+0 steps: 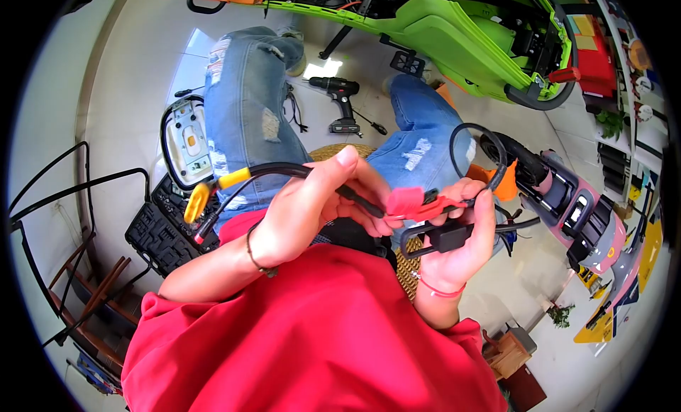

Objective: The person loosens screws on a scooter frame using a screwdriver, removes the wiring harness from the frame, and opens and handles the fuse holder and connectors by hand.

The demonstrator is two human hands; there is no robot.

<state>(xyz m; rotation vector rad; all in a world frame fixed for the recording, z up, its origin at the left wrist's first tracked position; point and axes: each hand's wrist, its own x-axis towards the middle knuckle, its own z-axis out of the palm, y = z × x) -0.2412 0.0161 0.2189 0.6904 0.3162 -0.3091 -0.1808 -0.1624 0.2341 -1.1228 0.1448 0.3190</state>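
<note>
Head view: the cable [280, 168] crosses the left hand [319, 199], whose fingers are closed around it. Just beside, the right hand [457, 234] is closed on the black box [450, 236]; the red plug [406, 200] sits between both hands. I think that a pull by the loose loop [504, 160], beyond the right hand, could strain the plug. Well left of the grip, the open case [145, 224] holds dark pieces, too small for me to name.

The connector [406, 201] is bright red, the cable [280, 168] black with a yellow sleeve [234, 178]. The shirt [319, 327] is plain red, the jeans [241, 107] blue with whitish patches [270, 126], the body panel [443, 39] lime green.
</note>
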